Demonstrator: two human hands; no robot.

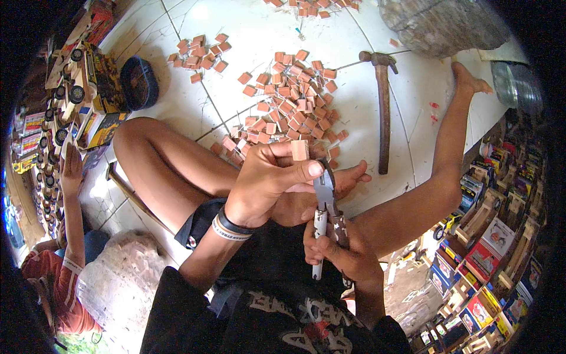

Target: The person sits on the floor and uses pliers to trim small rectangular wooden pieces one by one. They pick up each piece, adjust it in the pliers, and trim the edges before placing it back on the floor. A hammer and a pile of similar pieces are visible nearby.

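Note:
Between the thumb and fingers of my left hand (259, 183) is a small reddish-brown wooden block (300, 150). My right hand (348, 251) is wrapped round the handles of metal pliers (324, 192), whose worn coating is partly peeled. The jaws point up beside my left thumb, close to the block; whether they grip anything there is hidden. Just beyond my hands, a heap of similar blocks (295, 109) lies on the white floor tiles (401, 141), with thin metal pieces sticking out of many.
A claw hammer (383, 112) lies right of the heap. Smaller block piles (200, 54) lie farther off. A dark blue basin (139, 82) and wooden toy trucks (76, 94) stand left, near another person's arm (72, 194). Large stones and more toy trucks (483, 206) flank me.

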